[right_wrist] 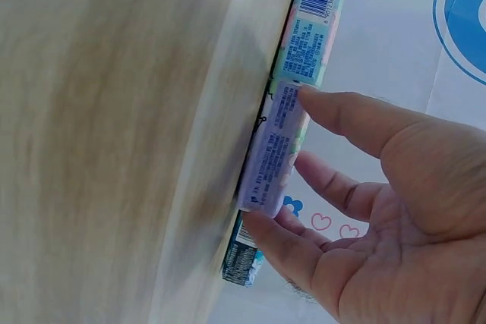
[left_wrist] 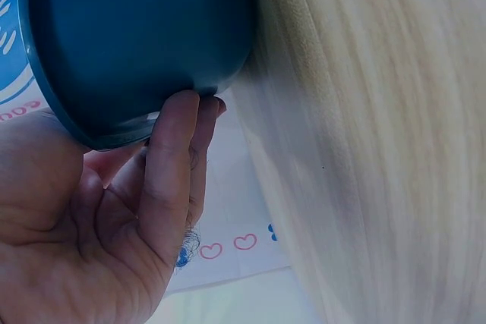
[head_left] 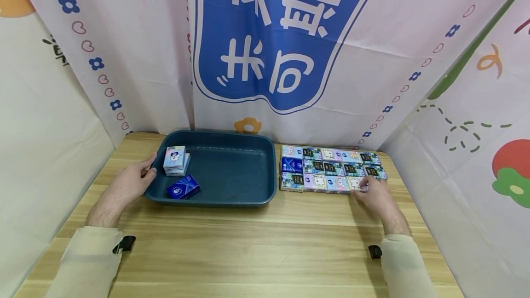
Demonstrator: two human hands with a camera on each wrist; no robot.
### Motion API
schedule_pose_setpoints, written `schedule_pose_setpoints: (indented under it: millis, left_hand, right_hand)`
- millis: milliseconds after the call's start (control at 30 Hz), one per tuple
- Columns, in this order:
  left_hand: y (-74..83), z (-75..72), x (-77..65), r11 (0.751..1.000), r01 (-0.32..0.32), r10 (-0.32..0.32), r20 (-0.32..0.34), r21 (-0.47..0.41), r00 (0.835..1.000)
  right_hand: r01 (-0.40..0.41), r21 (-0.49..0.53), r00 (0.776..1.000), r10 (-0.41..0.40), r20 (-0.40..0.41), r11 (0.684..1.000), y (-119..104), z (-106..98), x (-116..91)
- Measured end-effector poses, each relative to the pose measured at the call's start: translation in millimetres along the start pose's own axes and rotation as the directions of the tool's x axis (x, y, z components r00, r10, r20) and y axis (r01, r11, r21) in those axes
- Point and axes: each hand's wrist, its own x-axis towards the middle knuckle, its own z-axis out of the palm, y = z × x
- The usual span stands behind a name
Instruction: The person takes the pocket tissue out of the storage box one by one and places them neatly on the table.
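My left hand [head_left: 128, 180] grips the left end of a dark teal tray [head_left: 232, 174]; in the left wrist view its fingers bear on the outside of the tray wall [left_wrist: 144, 36]. Inside the tray, at the left, light blue tissue packs [head_left: 175, 158] are stacked, and a dark blue pack [head_left: 183, 187] lies tilted in front of them. On the right, my right hand [head_left: 374, 197] pinches a pale cartoon tissue pack [head_left: 355, 184] near the right end of the front row. The right wrist view shows thumb and fingertips at opposite ends of this lilac-sided pack [right_wrist: 273, 149].
Several tissue packs [head_left: 325, 167] lie in tight rows right of the tray, some dark floral, some pale, one blue [head_left: 291, 165]. The wooden table [head_left: 256, 252] extends toward me. A printed curtain [head_left: 265, 118] hangs behind it, with cloth walls at both sides.
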Motion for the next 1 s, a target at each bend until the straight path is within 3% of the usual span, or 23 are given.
schedule_pose_setpoints:
  millis: [233, 467, 1000]
  left_hand:
    - [0.7, -0.3, -0.5, 1.0, 0.004, -0.004, 0.001, 0.004, 1.0]
    - [0.6, -0.5, -0.7, 1.0, 0.004, -0.004, 0.003, 0.001, 1.0]
    - [3.7, -1.3, -0.8, 1.0, 0.017, -0.017, 0.006, 0.011, 1.0]
  right_hand:
    - [0.018, -0.023, 0.998, -0.02, -0.065, 1.0, -14.9, -1.3, -2.9]
    - [0.065, 0.02, 0.992, -0.062, -0.114, 0.998, -55.0, 0.3, -4.6]
    - [0.298, 0.058, 0.941, -0.283, -0.186, 0.953, -144.8, 36.0, -0.6]
